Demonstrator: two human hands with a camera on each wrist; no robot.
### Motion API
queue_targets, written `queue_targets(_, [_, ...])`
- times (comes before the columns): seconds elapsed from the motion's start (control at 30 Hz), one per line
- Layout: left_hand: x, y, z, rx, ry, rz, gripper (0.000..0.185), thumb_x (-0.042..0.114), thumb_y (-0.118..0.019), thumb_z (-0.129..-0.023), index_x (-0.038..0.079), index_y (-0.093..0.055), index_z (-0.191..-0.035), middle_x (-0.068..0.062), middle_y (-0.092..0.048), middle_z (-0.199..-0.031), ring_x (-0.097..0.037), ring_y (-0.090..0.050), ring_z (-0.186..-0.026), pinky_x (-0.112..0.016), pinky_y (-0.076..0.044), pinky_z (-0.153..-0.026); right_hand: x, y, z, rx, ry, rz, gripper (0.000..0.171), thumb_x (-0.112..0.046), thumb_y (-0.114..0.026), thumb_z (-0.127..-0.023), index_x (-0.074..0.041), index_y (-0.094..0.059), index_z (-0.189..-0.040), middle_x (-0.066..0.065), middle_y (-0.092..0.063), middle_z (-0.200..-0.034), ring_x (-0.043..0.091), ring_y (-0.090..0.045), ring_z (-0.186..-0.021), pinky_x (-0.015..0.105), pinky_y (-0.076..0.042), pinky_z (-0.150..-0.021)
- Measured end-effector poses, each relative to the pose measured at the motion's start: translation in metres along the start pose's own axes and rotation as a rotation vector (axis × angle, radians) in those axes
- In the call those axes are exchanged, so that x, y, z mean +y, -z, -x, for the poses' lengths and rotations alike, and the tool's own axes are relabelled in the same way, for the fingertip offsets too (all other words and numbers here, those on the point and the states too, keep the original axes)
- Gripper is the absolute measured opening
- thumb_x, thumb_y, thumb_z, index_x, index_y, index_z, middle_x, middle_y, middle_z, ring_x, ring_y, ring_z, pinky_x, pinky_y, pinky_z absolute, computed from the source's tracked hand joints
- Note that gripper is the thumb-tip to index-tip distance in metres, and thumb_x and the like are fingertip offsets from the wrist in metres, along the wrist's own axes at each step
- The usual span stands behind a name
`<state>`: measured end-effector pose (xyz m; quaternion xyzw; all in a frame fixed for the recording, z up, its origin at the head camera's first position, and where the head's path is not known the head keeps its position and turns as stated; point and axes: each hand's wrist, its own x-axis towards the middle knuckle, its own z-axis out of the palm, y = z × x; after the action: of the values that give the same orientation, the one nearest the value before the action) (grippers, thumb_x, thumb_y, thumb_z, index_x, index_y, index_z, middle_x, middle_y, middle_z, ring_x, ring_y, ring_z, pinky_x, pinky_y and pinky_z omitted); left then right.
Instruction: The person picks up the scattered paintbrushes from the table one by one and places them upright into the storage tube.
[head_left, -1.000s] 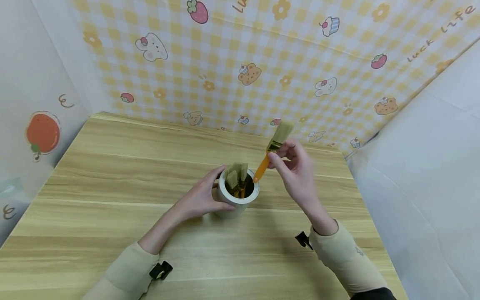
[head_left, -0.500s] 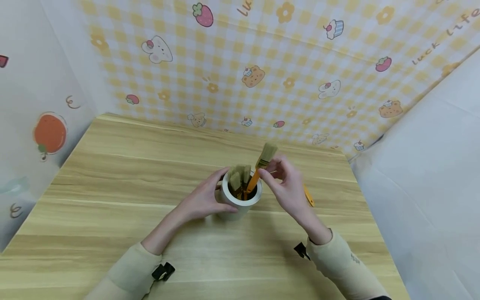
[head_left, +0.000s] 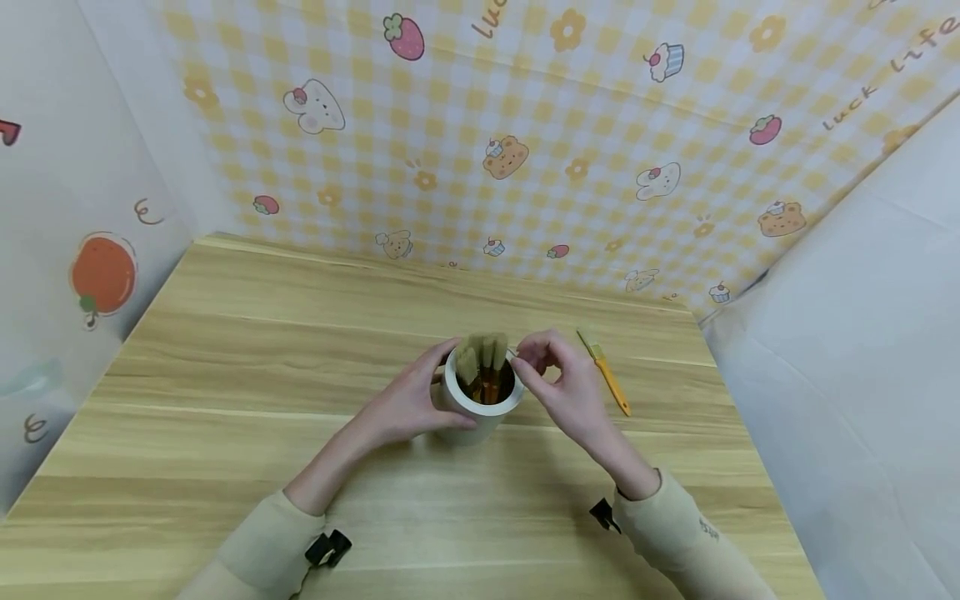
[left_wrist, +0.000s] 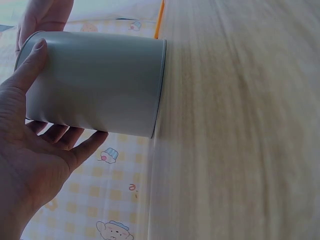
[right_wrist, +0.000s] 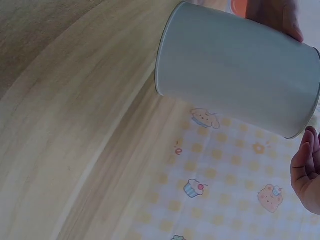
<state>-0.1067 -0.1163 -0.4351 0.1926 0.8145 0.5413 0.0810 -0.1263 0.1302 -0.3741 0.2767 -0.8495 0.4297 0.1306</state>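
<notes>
A pale grey cylindrical cup point(head_left: 480, 410) stands on the wooden table point(head_left: 225, 350), with several paintbrushes point(head_left: 486, 360) upright in it, bristles up. My left hand point(head_left: 408, 398) grips the cup from the left. In the left wrist view the thumb point(left_wrist: 29, 65) lies on the cup point(left_wrist: 100, 82) and the fingers point(left_wrist: 65, 142) curl round the other side. My right hand point(head_left: 562, 379) hovers at the cup's right rim. Its fingers point(right_wrist: 306, 170) are loosely curled with nothing between them, just off the cup point(right_wrist: 240, 75).
One more brush with an orange handle point(head_left: 606, 373) lies flat on the table just right of my right hand. A yellow checked cartoon backdrop point(head_left: 525, 125) closes the far edge, and white walls stand at both sides.
My right hand lowered the orange-handled brush, handle first, into the cup and let go of it. The hand now stays by the rim. The left hand kept hold of the cup.
</notes>
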Motion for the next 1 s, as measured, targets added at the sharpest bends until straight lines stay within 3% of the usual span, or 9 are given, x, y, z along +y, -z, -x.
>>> queue_targets(0.6, [0.001,-0.001,0.001,0.008,0.019,-0.014,0.113,0.038,-0.095,-0.072,0.025,-0.026,-0.162,-0.009,-0.036,-0.165,-0.042,-0.053,-0.140,-0.063,-0.039,-0.119,0.022,0.022,0.005,0.029,-0.012,0.024,0.017,0.001,-0.071,-0.094,-0.001,-0.066,-0.110,0.006,-0.069,-0.086,0.005,-0.060,-0.076,0.016,-0.053,-0.066])
queue_targets(0.77, [0.000,-0.001,0.000,0.009,0.018,-0.011,0.113,0.037,-0.095,-0.072,0.026,-0.026,-0.162,-0.009,-0.037,-0.164,-0.043,-0.053,-0.140,-0.064,-0.038,-0.120,0.038,0.032,0.010,0.009,-0.034,0.090,0.017,0.001,-0.072,-0.093,-0.005,-0.067,-0.109,0.003,-0.068,-0.083,0.005,-0.058,-0.070,0.017,-0.049,-0.057])
queue_targets(1.0, [0.000,-0.001,-0.001,0.010,0.012,-0.017,0.113,0.035,-0.095,-0.072,0.024,-0.026,-0.162,-0.009,-0.037,-0.164,-0.042,-0.053,-0.140,-0.062,-0.039,-0.120,0.060,0.047,0.018,-0.051,-0.081,0.218,0.021,-0.001,-0.071,-0.094,-0.004,-0.068,-0.115,0.004,-0.070,-0.085,0.007,-0.061,-0.070,0.019,-0.053,-0.060])
